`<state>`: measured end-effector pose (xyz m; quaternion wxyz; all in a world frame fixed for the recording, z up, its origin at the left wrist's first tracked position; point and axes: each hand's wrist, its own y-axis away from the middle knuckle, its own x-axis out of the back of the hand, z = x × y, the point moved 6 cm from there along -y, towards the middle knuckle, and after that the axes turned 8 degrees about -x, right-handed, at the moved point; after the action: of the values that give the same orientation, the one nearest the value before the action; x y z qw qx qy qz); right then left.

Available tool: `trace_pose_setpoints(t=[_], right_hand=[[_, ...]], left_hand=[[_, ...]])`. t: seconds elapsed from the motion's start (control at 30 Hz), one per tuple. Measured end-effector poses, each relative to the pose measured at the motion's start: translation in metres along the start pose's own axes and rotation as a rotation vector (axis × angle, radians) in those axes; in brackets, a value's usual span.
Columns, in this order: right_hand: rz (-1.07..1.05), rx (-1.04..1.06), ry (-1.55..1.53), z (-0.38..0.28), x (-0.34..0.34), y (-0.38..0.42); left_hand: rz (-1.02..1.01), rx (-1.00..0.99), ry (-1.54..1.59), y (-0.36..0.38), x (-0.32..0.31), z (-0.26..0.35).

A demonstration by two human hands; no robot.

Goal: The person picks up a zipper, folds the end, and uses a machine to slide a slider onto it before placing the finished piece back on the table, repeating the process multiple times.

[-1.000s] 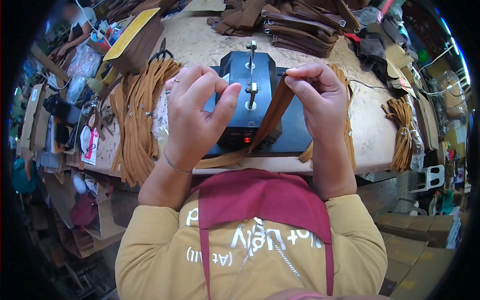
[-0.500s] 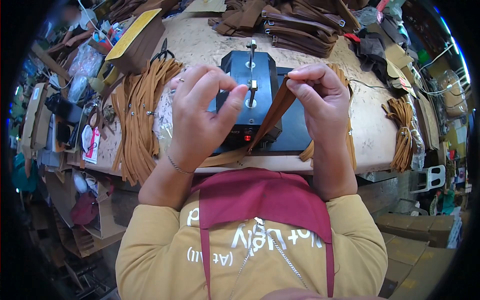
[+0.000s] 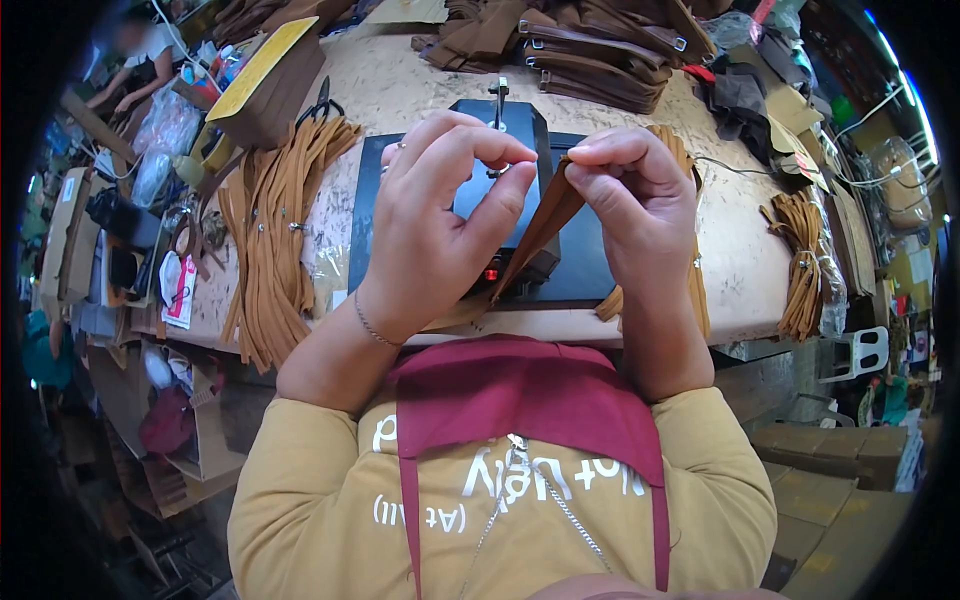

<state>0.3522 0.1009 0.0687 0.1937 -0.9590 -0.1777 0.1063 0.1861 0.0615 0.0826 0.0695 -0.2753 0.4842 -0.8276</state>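
My right hand (image 3: 640,185) pinches the upper end of a brown leather strap (image 3: 540,228) between thumb and fingers. The strap slants down to the left, its lower part near the table edge in front of my apron. My left hand (image 3: 440,215) is raised just left of that end, thumb and forefinger curved towards each other with a small gap and nothing visible between them. Behind both hands stands a black machine (image 3: 530,125) with a metal post (image 3: 499,90) and a lit red switch (image 3: 492,274). My left hand covers part of it.
Tan leather strips (image 3: 270,240) lie on the left of the table, by black-handled scissors (image 3: 322,103). A tied bundle of strips (image 3: 800,265) is at the right. Stacked brown straps with buckles (image 3: 600,60) lie at the back. Another person (image 3: 150,60) is at far left.
My left hand has moved right, closer to the strap end, now covering more of the machine. My right hand keeps its pinch on the strap, almost in the same place.
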Motion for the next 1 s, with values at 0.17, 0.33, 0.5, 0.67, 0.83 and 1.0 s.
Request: trace_pose_setpoints(t=[0.17, 0.33, 0.5, 0.67, 0.83, 1.0], right_hand=[[-0.026, -0.002, 0.022, 0.000, -0.004, 0.000], [-0.045, 0.090, 0.020, -0.001, -0.007, 0.003], [-0.036, 0.088, 0.037, -0.002, -0.004, 0.003], [-0.054, 0.098, 0.001, 0.001, -0.006, 0.003], [-0.088, 0.088, 0.046, 0.004, -0.010, 0.005], [-0.092, 0.059, 0.066, 0.006, -0.012, 0.008]], left_hand=[[0.004, 0.036, 0.080, -0.004, -0.002, -0.001], [-0.045, 0.106, 0.173, -0.001, -0.008, -0.003], [-0.152, 0.132, 0.160, 0.011, -0.009, 0.000], [-0.135, 0.079, 0.081, 0.005, 0.001, 0.001], [-0.013, 0.087, 0.117, -0.002, -0.001, 0.003], [-0.081, 0.110, 0.036, 0.007, -0.005, 0.000]])
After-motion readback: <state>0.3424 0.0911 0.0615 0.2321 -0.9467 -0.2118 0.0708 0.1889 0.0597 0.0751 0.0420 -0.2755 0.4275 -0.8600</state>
